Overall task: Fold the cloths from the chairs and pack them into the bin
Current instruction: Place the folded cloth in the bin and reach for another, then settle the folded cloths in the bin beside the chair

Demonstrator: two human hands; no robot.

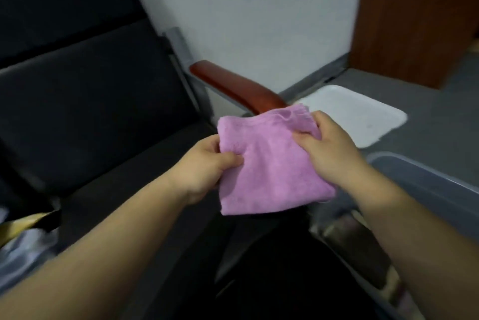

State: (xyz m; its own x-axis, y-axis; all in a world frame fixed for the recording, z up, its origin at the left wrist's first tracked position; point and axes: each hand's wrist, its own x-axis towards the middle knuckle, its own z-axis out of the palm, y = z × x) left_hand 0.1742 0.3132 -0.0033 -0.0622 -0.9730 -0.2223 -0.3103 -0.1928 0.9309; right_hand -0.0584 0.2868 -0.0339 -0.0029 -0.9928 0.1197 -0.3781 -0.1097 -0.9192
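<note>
our left hand point(207, 164) and right hand point(329, 148) pinch a folded pink cloth point(272, 164) and hold it up in the air. we see a black chair point(90, 99) with a red-brown armrest point(233, 83) behind it. a white lid point(357, 115) lies on the floor point(427, 117), near a clear bin point(427, 190) at our right.

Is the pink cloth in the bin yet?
No, the left hand and right hand grip the pink cloth in the air, beside the bin.

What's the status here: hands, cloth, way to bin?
Left hand and right hand both pinch the folded pink cloth, held off the chair. Bin at lower right. Nothing seen between cloth and bin.
</note>
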